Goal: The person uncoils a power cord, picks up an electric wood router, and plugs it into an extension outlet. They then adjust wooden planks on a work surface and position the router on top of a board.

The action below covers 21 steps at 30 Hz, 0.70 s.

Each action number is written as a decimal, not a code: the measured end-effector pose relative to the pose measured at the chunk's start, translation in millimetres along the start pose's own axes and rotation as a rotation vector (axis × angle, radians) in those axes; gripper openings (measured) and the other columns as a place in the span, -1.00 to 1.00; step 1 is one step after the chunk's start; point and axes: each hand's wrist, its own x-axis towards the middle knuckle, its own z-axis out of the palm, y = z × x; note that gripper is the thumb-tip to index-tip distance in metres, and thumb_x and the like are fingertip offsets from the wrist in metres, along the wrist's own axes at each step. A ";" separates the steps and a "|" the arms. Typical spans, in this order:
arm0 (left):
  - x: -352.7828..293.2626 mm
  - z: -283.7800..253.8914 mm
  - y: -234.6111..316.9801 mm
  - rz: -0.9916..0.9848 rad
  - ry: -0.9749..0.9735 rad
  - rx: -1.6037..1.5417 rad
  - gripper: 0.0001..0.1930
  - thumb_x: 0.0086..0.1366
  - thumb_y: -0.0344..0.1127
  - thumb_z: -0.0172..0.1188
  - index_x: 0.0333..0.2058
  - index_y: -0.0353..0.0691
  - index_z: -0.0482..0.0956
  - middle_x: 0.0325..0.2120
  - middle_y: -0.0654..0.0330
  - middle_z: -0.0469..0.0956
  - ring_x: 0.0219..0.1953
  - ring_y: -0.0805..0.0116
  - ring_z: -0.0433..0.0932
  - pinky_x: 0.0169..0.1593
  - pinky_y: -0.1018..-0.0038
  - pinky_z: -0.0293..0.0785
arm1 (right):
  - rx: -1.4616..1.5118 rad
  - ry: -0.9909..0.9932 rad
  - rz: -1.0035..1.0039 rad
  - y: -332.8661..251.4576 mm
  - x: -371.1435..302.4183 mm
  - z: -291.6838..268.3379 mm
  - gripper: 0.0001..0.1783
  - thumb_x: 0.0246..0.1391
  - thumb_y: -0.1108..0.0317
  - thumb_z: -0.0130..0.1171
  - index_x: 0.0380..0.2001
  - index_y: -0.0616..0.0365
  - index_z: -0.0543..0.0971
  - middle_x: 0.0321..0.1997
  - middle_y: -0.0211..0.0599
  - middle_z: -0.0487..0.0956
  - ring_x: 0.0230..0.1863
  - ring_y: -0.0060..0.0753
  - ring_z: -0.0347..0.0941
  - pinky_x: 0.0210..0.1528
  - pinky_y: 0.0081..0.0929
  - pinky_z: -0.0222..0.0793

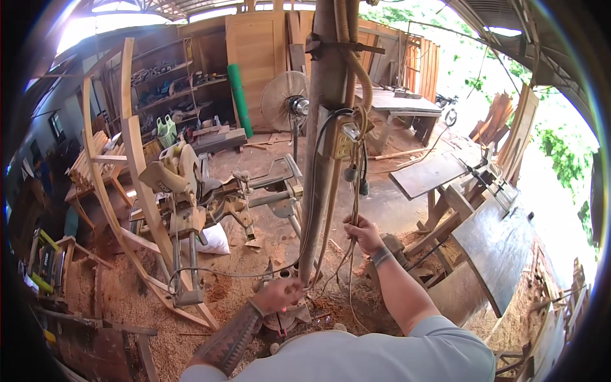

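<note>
My right hand (364,234) is closed around thin power cords (354,207) that hang beside a metal post (316,159). Above it, a yellowish outlet box (341,141) is fixed to the post, with a dark plug (364,187) and a grey plug (351,173) dangling below. Low by the post's foot, my left hand (280,296) has its fingers curled in; what they hold, if anything, cannot be made out. Under that hand stands a metal machine base (289,316), partly hidden. A dark cable (238,274) runs leftward from near the post.
A mitre saw (175,172) on a stand and a tall wooden frame (137,153) stand left. Behind are a pedestal fan (286,102) and a workbench (401,105). A machine with a flat metal table (493,242) is at right. Sawdust (223,312) covers the floor.
</note>
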 end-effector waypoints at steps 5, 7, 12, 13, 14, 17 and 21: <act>57.3 -82.2 125.1 0.748 0.358 0.226 -0.66 0.33 -0.12 0.24 -0.06 -0.23 0.62 -0.24 0.13 0.68 -0.21 0.30 0.69 -0.14 0.39 0.64 | -0.138 0.016 -0.004 -17.4 -2.1 4.7 -0.62 0.20 0.33 0.33 0.02 0.20 0.50 -0.37 -0.49 0.49 -0.35 -0.67 0.38 -0.23 -0.62 0.36; 73.1 -117.5 185.7 0.978 0.611 0.336 -0.72 0.30 -0.17 0.28 -0.11 -0.18 0.62 -0.23 0.15 0.67 -0.24 0.34 0.67 -0.17 0.41 0.65 | -0.357 0.046 -0.070 -14.4 0.4 1.3 -0.56 0.20 0.28 0.34 0.06 0.24 0.47 -0.33 -0.48 0.52 -0.30 -0.65 0.40 -0.18 -0.60 0.36; 90.7 -169.6 283.5 1.085 0.907 0.757 -0.75 0.17 -0.43 0.35 -0.15 -0.18 0.61 -0.27 0.15 0.59 -0.20 0.18 0.61 -0.06 0.29 0.56 | -0.499 0.062 -0.066 -29.1 -8.0 5.0 -0.56 0.21 0.24 0.34 0.06 0.21 0.48 -0.42 -0.54 0.50 -0.36 -0.68 0.46 -0.27 -0.60 0.39; 95.1 -173.1 290.6 1.137 0.876 0.839 -0.74 0.13 -0.45 0.36 -0.18 -0.19 0.59 -0.27 0.14 0.58 -0.19 0.15 0.60 -0.05 0.29 0.54 | -0.447 0.058 -0.027 -30.7 -8.5 4.8 -0.57 0.20 0.22 0.35 0.04 0.21 0.50 -0.46 -0.56 0.49 -0.39 -0.68 0.46 -0.30 -0.61 0.39; 98.3 -175.6 296.4 1.186 0.842 0.921 -0.74 0.10 -0.47 0.38 -0.21 -0.20 0.58 -0.28 0.13 0.58 -0.18 0.11 0.59 -0.04 0.29 0.52 | -0.443 0.050 -0.032 -31.3 -7.2 2.4 -0.57 0.20 0.22 0.35 0.04 0.21 0.50 -0.46 -0.56 0.49 -0.39 -0.68 0.46 -0.30 -0.61 0.39; 106.0 -178.7 309.6 1.183 0.769 0.861 -0.73 0.05 -0.48 0.40 -0.26 -0.20 0.55 -0.32 0.17 0.58 -0.21 0.12 0.60 -0.06 0.29 0.53 | -0.602 0.062 0.008 -27.2 -4.7 -7.6 -0.72 0.23 0.23 0.32 -0.12 0.17 0.57 -0.49 -0.58 0.47 -0.48 -0.72 0.39 -0.41 -0.62 0.34; 106.3 -184.2 318.4 1.147 0.746 0.916 -0.72 0.00 -0.36 0.45 -0.32 -0.14 0.54 -0.37 0.22 0.61 -0.22 0.15 0.62 -0.10 0.26 0.55 | -0.420 0.011 -0.029 -21.1 3.0 -11.4 -0.75 0.25 0.24 0.29 -0.14 0.17 0.57 -0.50 -0.60 0.46 -0.50 -0.75 0.35 -0.45 -0.63 0.29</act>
